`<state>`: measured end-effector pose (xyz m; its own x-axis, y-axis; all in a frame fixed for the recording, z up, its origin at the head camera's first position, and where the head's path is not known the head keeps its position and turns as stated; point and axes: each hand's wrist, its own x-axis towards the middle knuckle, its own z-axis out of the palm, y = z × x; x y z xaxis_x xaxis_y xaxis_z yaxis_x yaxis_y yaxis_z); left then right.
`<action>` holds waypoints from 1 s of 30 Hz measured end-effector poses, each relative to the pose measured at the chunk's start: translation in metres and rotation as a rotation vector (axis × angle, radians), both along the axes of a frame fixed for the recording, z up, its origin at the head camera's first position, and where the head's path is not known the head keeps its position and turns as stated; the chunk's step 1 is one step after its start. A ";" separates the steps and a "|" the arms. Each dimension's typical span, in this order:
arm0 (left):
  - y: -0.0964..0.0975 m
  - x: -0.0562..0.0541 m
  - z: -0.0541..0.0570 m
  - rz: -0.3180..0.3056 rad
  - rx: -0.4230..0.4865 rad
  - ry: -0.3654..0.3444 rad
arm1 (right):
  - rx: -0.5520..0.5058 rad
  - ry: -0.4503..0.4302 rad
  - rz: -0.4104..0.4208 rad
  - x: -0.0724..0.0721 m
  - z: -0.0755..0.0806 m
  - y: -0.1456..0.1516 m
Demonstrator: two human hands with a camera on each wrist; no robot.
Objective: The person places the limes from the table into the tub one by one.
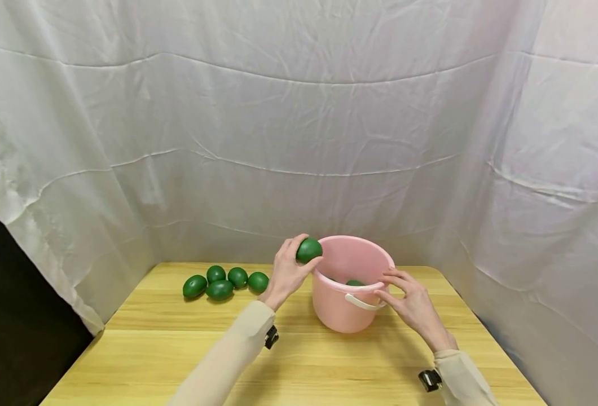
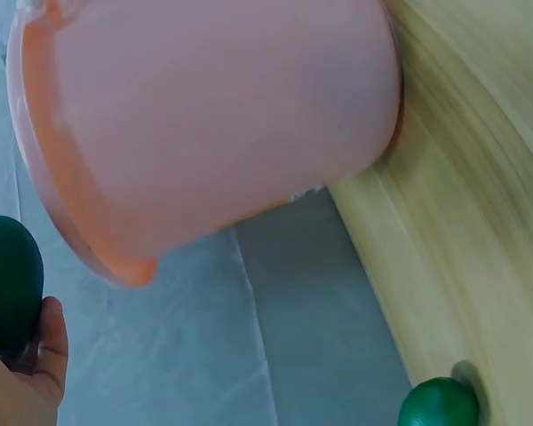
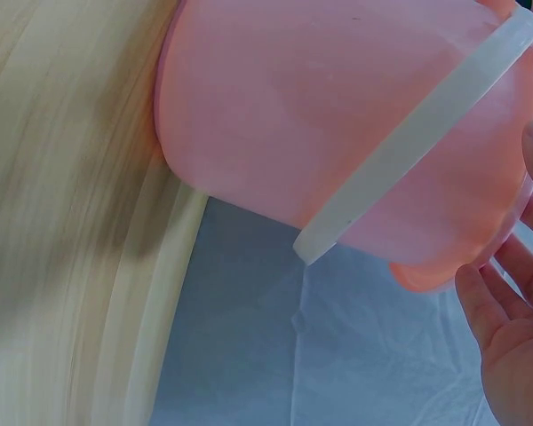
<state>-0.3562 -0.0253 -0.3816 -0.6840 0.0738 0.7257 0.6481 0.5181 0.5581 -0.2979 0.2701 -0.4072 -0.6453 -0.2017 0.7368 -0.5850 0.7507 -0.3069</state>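
My left hand (image 1: 290, 269) grips a smooth, dark green oval avocado (image 1: 309, 250), held up at the left rim of a pink bucket (image 1: 343, 307). The same avocado (image 2: 9, 286) shows at the left edge of the left wrist view, beside the bucket's rim. On the other side, my right hand (image 1: 409, 299) holds the bucket's right rim, thumb outside and fingers over the edge. The bucket stands upright, its white handle (image 1: 362, 303) hanging down the front. Inside it, the top of another avocado (image 1: 355, 283) shows; the lower part is hidden.
Several more avocados (image 1: 220, 290) lie grouped on the wooden table (image 1: 299, 366), left of the bucket. Pale curtains (image 1: 299, 129) hang behind and at both sides of the table. A small black device (image 1: 429, 380) is on the right wrist.
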 end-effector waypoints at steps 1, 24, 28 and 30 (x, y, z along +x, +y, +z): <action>0.002 0.001 0.001 -0.007 -0.017 -0.003 | 0.000 0.002 0.001 0.000 0.000 0.000; 0.036 -0.001 -0.009 -0.002 -0.192 0.016 | -0.005 0.002 0.003 -0.001 0.001 0.000; 0.039 -0.001 -0.010 -0.010 -0.189 0.025 | -0.004 -0.007 0.003 -0.001 0.000 0.000; 0.040 -0.002 -0.011 -0.006 -0.184 0.024 | -0.005 -0.012 0.001 -0.001 0.000 0.000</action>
<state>-0.3578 0.0151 -0.3927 -0.6658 0.2114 0.7156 0.6637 0.6061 0.4384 -0.2988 0.2701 -0.4073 -0.6540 -0.1991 0.7299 -0.5823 0.7483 -0.3176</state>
